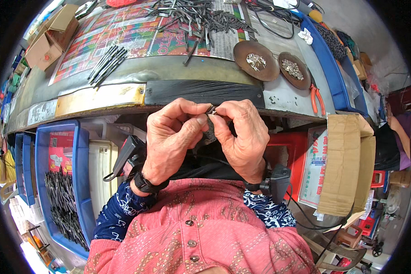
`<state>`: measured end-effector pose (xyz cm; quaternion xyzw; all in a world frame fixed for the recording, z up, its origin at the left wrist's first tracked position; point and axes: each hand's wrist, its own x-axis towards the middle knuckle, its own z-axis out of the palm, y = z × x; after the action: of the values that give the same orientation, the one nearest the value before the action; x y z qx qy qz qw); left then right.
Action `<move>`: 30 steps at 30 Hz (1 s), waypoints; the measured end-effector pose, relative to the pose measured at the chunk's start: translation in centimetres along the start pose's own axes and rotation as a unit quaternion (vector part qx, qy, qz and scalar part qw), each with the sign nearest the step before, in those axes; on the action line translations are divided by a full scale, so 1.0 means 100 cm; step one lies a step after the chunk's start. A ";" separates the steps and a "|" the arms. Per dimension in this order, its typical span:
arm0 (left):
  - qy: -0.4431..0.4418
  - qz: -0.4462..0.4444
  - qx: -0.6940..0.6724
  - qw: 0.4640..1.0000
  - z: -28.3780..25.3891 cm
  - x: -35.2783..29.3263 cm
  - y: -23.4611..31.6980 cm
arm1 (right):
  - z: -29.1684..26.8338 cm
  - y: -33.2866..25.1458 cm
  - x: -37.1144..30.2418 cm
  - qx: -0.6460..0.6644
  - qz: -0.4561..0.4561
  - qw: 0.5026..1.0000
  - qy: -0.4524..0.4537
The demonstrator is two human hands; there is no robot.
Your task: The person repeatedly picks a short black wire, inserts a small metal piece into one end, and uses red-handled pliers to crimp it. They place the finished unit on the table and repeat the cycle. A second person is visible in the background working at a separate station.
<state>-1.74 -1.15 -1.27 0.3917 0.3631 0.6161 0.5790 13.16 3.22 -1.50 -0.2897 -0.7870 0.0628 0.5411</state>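
My left hand point(171, 137) and my right hand point(242, 132) meet just in front of the workbench edge point(201, 93). Between their fingertips is a small dark piece point(210, 110), mostly covered by the fingers, with a tiny shiny bit showing at the right thumb. Both hands are closed in a pinch, thumb against forefinger. On the bench beyond lie a row of thin black strips point(107, 66) and a large heap of similar strips point(194, 20). Small silvery metal parts point(255, 61) fill the middle of a brown dish point(242, 48); a smaller dish point(284, 58) holds more.
Orange-handled pliers point(317, 98) rest at the bench's right edge beside a blue tray point(338, 89). At left stands a blue bin point(83, 155) with many black strips. A cardboard box point(342, 164) and red stool point(287, 146) are at right. Another person's arm point(399, 130) shows far right.
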 end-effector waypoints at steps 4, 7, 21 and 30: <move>-0.005 0.005 -0.007 1.000 0.001 -0.001 -0.002 | 0.003 0.003 -0.001 -0.016 -0.024 1.000 -0.003; -0.013 0.009 -0.018 1.000 0.000 0.001 -0.003 | 0.001 0.002 0.001 0.010 0.016 1.000 -0.024; 0.014 -0.007 0.006 1.000 -0.003 -0.001 0.007 | -0.008 -0.008 0.024 0.178 0.244 0.949 -0.088; 0.027 0.015 0.017 0.999 -0.019 0.006 0.013 | 0.007 0.033 0.057 0.020 0.129 0.979 -0.157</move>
<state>-4.06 -0.65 -0.87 0.3897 0.3834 0.6290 0.5527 12.40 9.06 1.45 -0.3644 -0.8167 0.1926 0.4038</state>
